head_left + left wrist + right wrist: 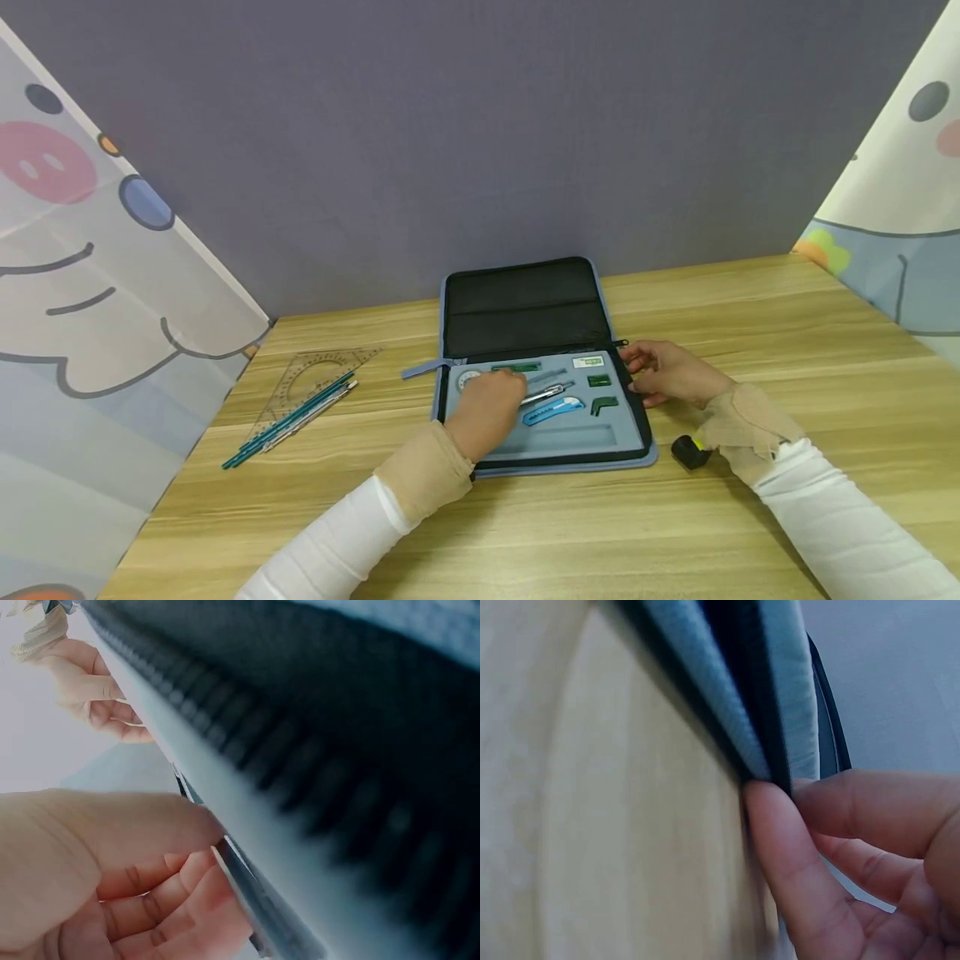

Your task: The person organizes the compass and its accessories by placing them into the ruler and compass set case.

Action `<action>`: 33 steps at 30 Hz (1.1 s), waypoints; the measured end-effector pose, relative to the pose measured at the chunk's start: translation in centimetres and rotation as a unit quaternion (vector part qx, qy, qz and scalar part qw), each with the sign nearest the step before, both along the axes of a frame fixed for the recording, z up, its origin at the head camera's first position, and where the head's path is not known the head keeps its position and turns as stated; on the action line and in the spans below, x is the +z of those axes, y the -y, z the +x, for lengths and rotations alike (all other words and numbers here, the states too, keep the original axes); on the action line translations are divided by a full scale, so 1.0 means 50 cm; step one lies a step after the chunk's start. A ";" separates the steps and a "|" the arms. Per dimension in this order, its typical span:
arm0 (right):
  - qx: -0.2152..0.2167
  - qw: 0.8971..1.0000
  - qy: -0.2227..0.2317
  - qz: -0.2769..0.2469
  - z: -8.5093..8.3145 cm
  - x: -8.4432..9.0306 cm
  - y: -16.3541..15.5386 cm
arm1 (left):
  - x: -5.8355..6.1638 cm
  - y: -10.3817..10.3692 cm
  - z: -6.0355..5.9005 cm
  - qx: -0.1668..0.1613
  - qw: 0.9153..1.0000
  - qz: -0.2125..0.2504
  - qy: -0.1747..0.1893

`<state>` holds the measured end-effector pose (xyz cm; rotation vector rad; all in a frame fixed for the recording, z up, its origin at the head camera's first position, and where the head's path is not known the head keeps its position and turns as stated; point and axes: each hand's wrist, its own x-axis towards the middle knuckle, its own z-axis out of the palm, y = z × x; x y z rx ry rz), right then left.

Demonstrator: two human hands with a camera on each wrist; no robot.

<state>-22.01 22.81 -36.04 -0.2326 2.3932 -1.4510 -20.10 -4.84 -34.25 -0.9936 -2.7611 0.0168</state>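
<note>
An open zip case lies on the table, its black lid folded back and a blue foam insert holding small tools. My left hand is over the insert. Its curled fingers hold one end of a silver pen-like tool, which lies just above a blue utility knife. My right hand grips the case's right rim. In the right wrist view the thumb presses under the case edge, with the other fingers curled above it.
A clear set square and several pencils lie at the left of the wooden table. A small black and yellow object sits by my right wrist. Cartoon-print curtains flank the table, with a purple wall behind.
</note>
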 end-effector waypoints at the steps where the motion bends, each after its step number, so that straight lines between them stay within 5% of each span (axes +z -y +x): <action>1: 0.000 1.000 -0.001 0.000 0.000 0.000 0.000 | -0.001 0.001 -0.001 0.000 1.000 0.002 0.000; 15: 0.000 1.000 -0.002 0.002 0.003 -0.001 0.000 | -0.003 0.010 -0.006 -0.001 0.997 0.056 0.056; 33: -0.001 1.000 -0.004 0.004 0.001 -0.003 -0.003 | 0.013 0.027 -0.009 -0.018 0.992 0.067 0.104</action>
